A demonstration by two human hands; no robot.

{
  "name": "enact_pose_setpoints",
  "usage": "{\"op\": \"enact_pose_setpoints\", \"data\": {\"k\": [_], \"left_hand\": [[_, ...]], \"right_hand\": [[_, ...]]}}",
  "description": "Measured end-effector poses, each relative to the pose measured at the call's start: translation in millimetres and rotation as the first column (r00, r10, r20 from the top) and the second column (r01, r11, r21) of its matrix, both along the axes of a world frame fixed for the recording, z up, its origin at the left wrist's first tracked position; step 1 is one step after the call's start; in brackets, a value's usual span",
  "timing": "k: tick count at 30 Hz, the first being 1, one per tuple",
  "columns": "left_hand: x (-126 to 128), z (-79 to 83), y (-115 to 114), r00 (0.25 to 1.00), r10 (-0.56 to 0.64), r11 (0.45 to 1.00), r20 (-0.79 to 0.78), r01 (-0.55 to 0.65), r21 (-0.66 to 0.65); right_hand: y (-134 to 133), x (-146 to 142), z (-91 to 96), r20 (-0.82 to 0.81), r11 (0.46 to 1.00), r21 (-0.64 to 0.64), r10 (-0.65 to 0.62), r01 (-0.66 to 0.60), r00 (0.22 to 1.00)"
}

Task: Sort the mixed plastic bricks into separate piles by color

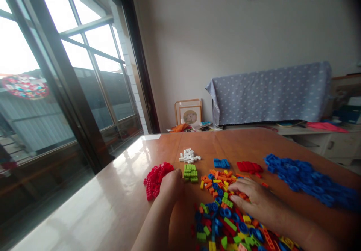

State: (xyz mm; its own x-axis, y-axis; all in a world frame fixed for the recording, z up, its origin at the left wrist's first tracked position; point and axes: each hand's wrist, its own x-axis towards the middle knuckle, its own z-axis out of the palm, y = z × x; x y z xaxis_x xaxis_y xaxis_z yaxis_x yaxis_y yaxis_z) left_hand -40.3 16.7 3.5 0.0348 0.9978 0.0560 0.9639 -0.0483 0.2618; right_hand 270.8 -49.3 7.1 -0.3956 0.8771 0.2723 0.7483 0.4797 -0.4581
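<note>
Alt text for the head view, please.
The right hand is at a multicolored heap of toy pieces on a brown table; the left hand is at a red pile. White pieces, green bricks and a blue pile lie nearby.

open tabletop (pixel 113 202) left, mixed bricks (pixel 229 224) obstructing right

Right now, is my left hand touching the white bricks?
Apart: the head view shows a visible gap between your left hand and the white bricks.
</note>
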Motion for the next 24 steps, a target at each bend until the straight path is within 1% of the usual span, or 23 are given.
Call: {"op": "enact_pose_setpoints", "data": {"k": [5, 10, 16, 20, 24], "left_hand": [[-0.7, -3.1, 1.2, 0.999, -0.052, 0.998, -0.008, 0.052, 0.029], [-0.1, -9.0, 7.0, 0.998, -0.069, 0.996, -0.011, 0.069, 0.051], [1.4, -14.9, 9.7, 0.999, -0.031, 0.996, -0.008, 0.032, 0.083], [5.3, -14.2, 8.5, 0.999, -0.046, 0.994, 0.005, 0.045, 0.103], [8.8, -13.2, 8.9, 1.000, -0.017, 0.995, 0.020, 0.015, 0.104]], "right_hand": [[-6.7, -2.8, 9.0, -0.017, 1.000, -0.013, 0.003, -0.003, 1.000], [-11.0, -5.1, 18.1, -0.005, 0.998, -0.057, 0.016, -0.016, 1.000], [-10.8, -5.7, 20.3, 0.007, 0.997, -0.082, 0.003, -0.003, 1.000], [-11.3, -5.9, 20.7, 0.004, 0.996, -0.093, 0.008, -0.008, 1.000], [-10.3, -5.0, 17.5, -0.008, 0.996, -0.086, 0.011, -0.012, 1.000]]}}
